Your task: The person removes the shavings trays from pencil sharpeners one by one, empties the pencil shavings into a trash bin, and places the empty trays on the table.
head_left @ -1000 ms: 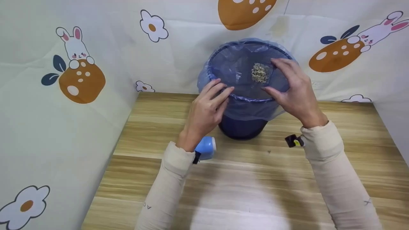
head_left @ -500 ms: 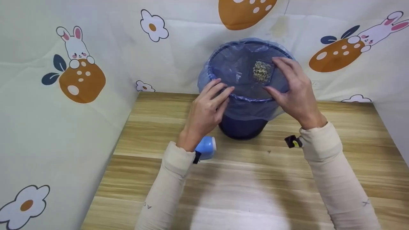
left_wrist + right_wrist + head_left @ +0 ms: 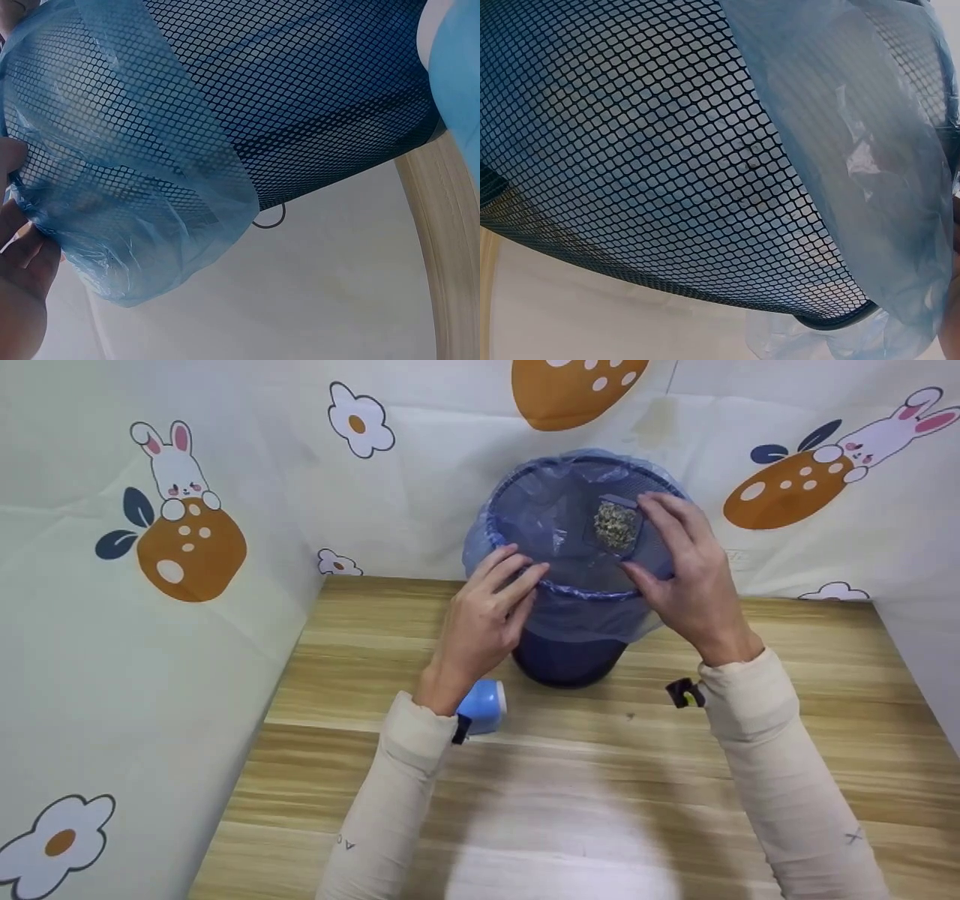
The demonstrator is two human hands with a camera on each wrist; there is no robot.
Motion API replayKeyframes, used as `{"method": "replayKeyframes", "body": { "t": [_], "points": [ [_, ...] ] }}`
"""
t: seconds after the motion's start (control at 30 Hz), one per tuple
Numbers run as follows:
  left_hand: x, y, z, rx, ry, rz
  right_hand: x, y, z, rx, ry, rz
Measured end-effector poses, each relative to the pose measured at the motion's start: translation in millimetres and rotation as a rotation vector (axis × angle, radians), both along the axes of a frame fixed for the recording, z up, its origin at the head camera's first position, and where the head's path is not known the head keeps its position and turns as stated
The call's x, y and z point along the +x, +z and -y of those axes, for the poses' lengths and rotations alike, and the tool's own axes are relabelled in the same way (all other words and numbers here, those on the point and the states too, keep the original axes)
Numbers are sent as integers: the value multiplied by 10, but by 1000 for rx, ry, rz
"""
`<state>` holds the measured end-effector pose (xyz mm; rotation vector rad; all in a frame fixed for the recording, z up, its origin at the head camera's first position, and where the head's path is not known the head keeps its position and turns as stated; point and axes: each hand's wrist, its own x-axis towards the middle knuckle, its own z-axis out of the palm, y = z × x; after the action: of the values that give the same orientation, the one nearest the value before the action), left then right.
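Note:
My right hand [image 3: 694, 577] holds a small clear square container [image 3: 634, 544] between thumb and fingers, over the mouth of a wastebasket. Inside the container is a clump of greyish-green dried bits [image 3: 616, 526], kind unclear. The dark blue mesh wastebasket [image 3: 570, 664] stands upright, lined with a translucent blue bag [image 3: 592, 619] folded over its rim. On the near left of that rim, my left hand [image 3: 484, 619] grips the edge through the bag. In the left wrist view its fingers [image 3: 30, 255] press the bunched bag. The right wrist view shows mostly mesh [image 3: 652, 150] and bag.
A light blue cup-like object [image 3: 484, 705] lies on the wood-grain table [image 3: 360, 802] beneath my left wrist, partly hidden. Patterned cloth walls [image 3: 420, 495] with rabbits and flowers enclose the back and sides, close behind the wastebasket.
My right hand has shifted slightly, and the container with its dried bits has turned a little and moved slightly right. The left hand and wastebasket stay in place.

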<state>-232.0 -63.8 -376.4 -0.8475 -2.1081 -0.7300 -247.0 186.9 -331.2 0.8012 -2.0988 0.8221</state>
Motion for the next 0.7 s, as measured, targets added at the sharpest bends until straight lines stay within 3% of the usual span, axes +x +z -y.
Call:
{"method": "replayKeyframes", "body": {
  "t": [0.7],
  "points": [
    [1, -4, -8, 12, -1, 6, 8, -3, 15, 20, -4, -65]
  ]
}}
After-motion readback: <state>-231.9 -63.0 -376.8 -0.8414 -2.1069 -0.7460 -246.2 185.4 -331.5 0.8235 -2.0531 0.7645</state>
